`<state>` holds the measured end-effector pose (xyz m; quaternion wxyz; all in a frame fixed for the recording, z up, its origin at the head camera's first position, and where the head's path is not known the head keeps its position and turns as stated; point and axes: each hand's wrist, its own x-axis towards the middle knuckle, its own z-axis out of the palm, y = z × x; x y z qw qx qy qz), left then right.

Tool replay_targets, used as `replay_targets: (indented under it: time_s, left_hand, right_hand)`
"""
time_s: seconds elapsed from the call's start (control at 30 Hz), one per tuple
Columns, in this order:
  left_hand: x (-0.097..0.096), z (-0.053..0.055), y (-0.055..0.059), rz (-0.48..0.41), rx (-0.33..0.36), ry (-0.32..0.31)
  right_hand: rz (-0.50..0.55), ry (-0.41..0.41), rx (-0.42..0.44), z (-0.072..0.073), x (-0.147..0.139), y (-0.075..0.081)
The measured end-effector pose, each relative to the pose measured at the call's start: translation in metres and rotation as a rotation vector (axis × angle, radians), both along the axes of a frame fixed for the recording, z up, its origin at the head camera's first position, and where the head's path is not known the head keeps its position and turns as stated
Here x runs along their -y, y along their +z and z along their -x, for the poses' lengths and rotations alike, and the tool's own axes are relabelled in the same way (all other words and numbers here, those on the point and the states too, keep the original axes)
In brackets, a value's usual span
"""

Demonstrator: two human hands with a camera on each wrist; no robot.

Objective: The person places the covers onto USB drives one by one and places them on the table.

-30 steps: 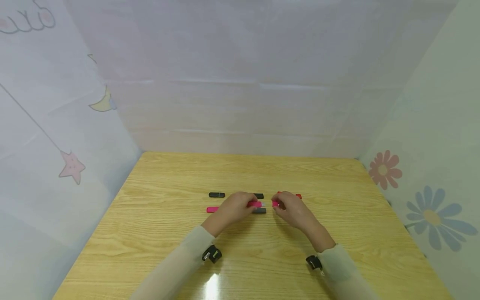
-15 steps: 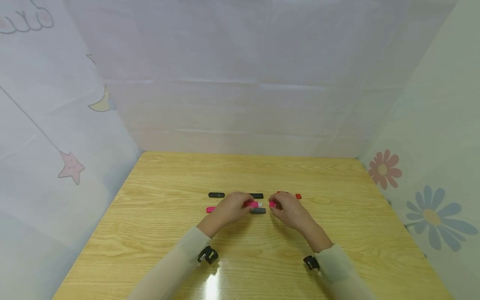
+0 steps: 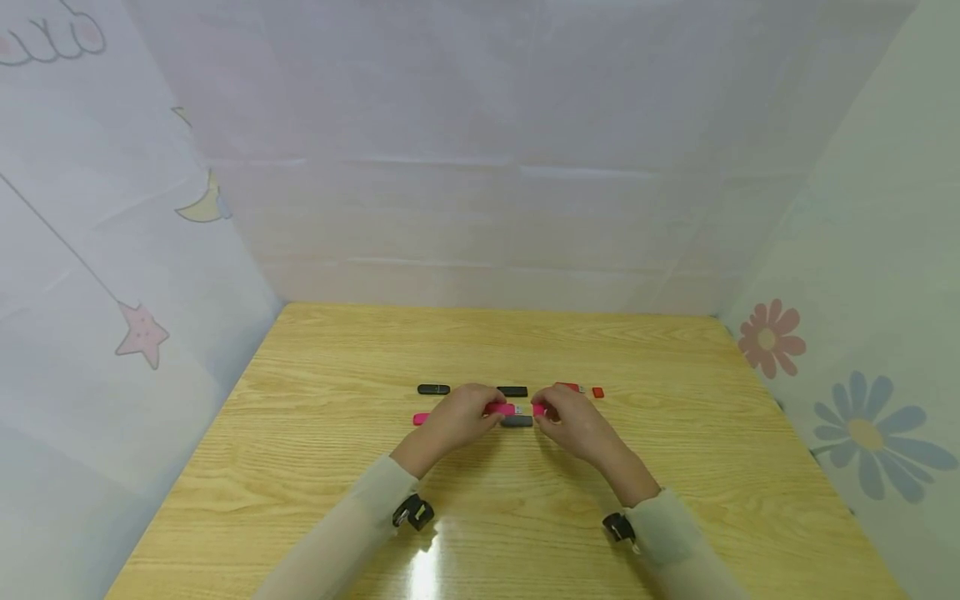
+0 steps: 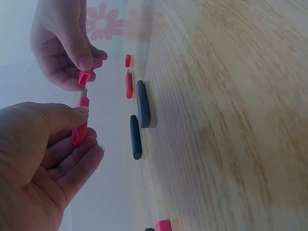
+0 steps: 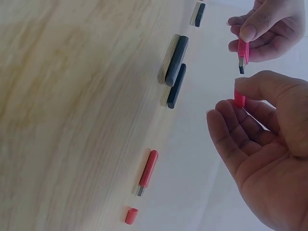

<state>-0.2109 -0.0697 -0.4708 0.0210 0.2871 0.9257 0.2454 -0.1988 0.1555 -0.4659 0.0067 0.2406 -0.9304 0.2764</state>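
Observation:
My left hand (image 3: 457, 419) pinches a pink USB stick (image 4: 82, 120) between thumb and fingers, its bare metal plug pointing toward the right hand. Held above the table in my right hand (image 3: 583, 425) is the small pink cap (image 5: 239, 98), its hollow end facing that plug. Only a narrow gap separates plug and cap; they do not touch in either wrist view. Below the hands lie a dark grey USB stick (image 3: 517, 421) and a black one (image 3: 513, 392).
A red USB stick (image 5: 149, 168) lies with its plug bare, its red cap (image 5: 131, 216) just apart from it. Farther left on the wooden table (image 3: 315, 467) are a black stick (image 3: 433, 389) and another pink piece (image 3: 421, 419), partly behind the left hand.
My right hand has moved left with the pink cap, narrowing the gap to the plug. My left hand has shifted slightly left. More of the red stick shows behind the right hand.

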Motion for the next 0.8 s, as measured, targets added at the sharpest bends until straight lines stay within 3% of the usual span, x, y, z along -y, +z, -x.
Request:
replay_targets:
  time_s: [0.8]
  left_hand:
    - [-0.0054,-0.0012,0.0037,0.020,-0.027,-0.020]
  right_hand:
    - [0.013,0.018,0.003,-0.0026,0.0053,-0.0006]
